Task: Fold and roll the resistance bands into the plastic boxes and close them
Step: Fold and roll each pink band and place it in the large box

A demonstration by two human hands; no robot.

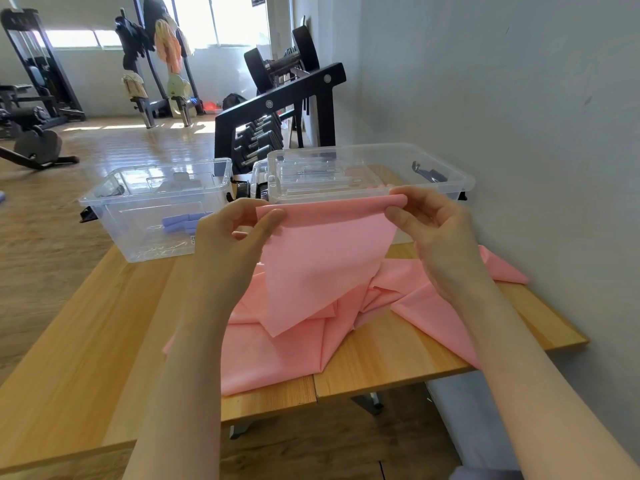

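A long pink resistance band [322,265] is lifted above the wooden table [79,341], its top edge stretched between my hands while the rest lies crumpled on the tabletop. My left hand [239,233] pinches the band's upper left corner. My right hand [433,226] pinches the upper right corner. An open clear plastic box [114,202] at the back left holds rolled purple bands [183,221]. A second clear box [446,174] stands behind the band at the back right, with lids lying in it.
A black dumbbell rack [277,109] stands behind the boxes. A grey wall [519,116] runs along the table's right side. Gym machines stand on the wooden floor at the far left. The table's near edge has a gap between its two boards.
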